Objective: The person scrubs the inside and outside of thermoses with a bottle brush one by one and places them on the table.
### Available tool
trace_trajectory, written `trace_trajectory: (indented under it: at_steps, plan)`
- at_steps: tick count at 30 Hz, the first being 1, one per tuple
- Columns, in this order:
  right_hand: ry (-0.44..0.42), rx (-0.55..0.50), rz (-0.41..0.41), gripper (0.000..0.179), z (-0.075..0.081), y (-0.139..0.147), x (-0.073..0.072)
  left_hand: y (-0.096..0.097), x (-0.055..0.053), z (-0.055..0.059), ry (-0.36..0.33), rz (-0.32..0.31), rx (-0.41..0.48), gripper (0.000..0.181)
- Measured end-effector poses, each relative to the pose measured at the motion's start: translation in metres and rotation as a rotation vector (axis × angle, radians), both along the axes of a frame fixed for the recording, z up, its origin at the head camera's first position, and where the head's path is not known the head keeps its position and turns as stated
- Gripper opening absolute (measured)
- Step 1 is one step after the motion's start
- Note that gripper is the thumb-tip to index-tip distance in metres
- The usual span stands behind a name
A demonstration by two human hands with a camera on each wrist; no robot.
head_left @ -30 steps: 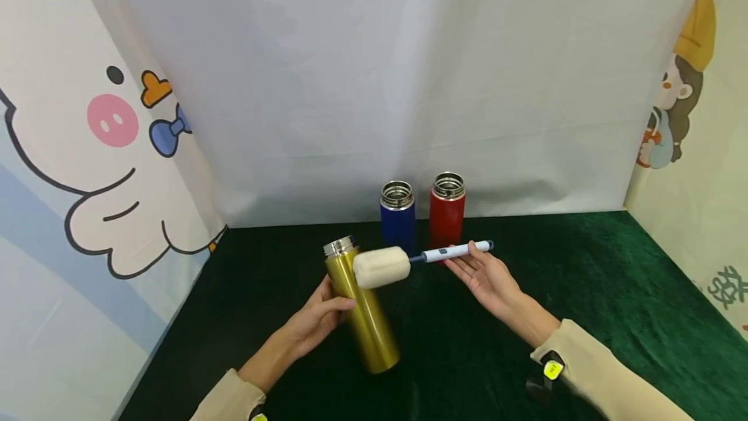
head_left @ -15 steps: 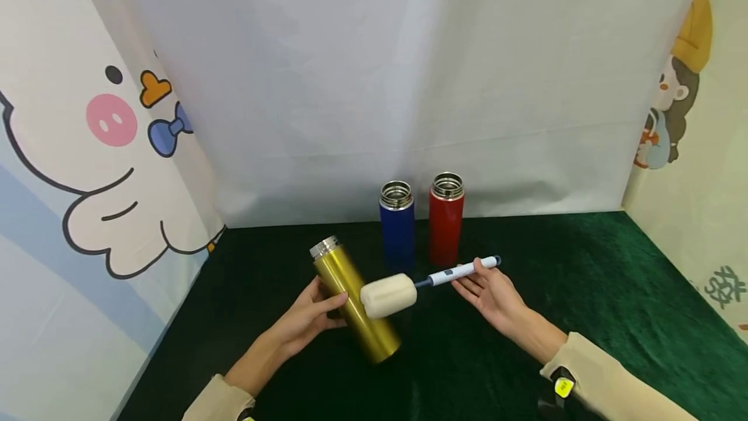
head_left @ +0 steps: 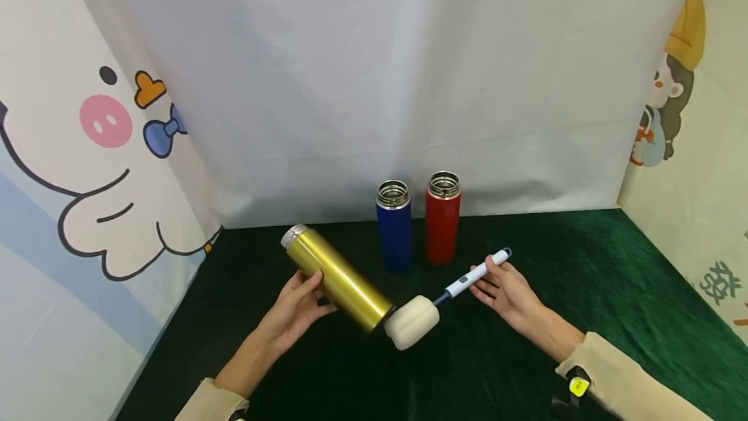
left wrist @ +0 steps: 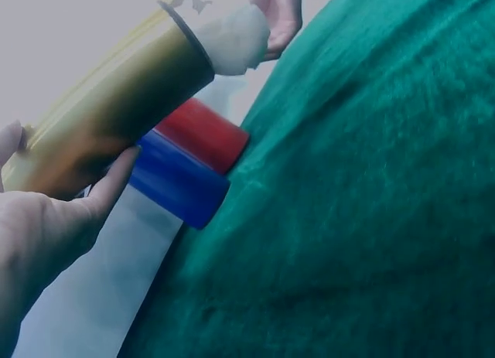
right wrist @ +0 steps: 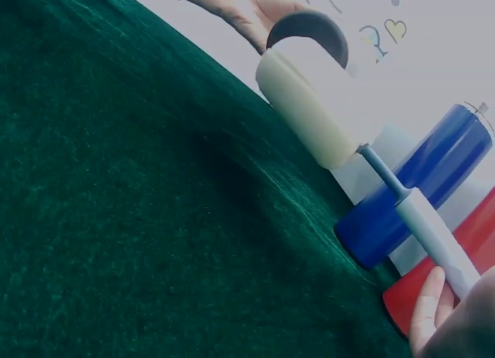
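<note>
My left hand (head_left: 292, 314) grips a gold vacuum flask (head_left: 339, 278), tilted with its silver mouth up to the left and its base down to the right. In my right hand (head_left: 508, 297) I pinch the white handle of a bottle brush (head_left: 476, 276) between thumb and fingers. The brush's cream sponge head (head_left: 411, 322) slants down to the left, right at the flask's base in the head view. In the right wrist view the flask's dark base (right wrist: 329, 33) shows behind the sponge. The left wrist view shows fingers (left wrist: 112, 180) under the flask.
A blue flask (head_left: 394, 232) and a red flask (head_left: 442, 229) stand upright, uncapped, side by side toward the back of the dark green cloth (head_left: 555, 258). A pale curtain (head_left: 304, 96) hangs behind them. Printed panels flank the table on both sides.
The gold flask has tilted further, its mouth swinging left and its base rising. The brush has moved down and right, its sponge passing from over the flask's side to beyond its base.
</note>
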State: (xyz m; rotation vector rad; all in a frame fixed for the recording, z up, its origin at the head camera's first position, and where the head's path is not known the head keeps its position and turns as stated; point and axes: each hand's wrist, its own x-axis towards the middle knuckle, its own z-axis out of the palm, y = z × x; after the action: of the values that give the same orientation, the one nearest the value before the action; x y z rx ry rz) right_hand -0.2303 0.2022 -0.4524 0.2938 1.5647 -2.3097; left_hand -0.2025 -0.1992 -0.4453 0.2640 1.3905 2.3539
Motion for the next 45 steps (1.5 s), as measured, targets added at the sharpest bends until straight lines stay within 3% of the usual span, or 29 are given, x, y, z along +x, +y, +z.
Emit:
trace_trajectory:
  at_steps: [9, 17, 21, 24, 29, 36, 45]
  plan:
    - [0.035, 0.009, 0.047, 0.042, 0.003, -0.008, 0.001, 0.009, 0.001, 0.004, -0.040, 0.056, -0.011, 0.041]
    - [0.081, -0.044, 0.025, 0.027, 0.011, -0.001, -0.001, 0.002, 0.001, -0.002, -0.015, 0.069, -0.043, 0.038]
    - [0.080, -0.059, 0.009, 0.021, 0.008, 0.006, -0.002, 0.001, 0.003, 0.000, -0.030, 0.076, -0.034, 0.036]
    - [0.074, -0.042, 0.015, 0.023, 0.002, 0.007, -0.001, 0.004, 0.004, 0.003, -0.037, 0.081, -0.022, 0.035]
    - [0.051, 0.002, 0.028, 0.028, -0.001, -0.002, 0.002, 0.015, 0.005, 0.006, 0.007, 0.091, -0.006, 0.035]
    - [0.017, 0.007, 0.048, 0.033, 0.001, -0.008, 0.005, 0.019, 0.006, 0.006, 0.034, 0.226, -0.036, 0.046]
    - [-0.041, -0.071, 0.008, 0.032, 0.000, 0.008, 0.005, -0.008, -0.002, 0.007, 0.066, 0.302, -0.069, 0.057]
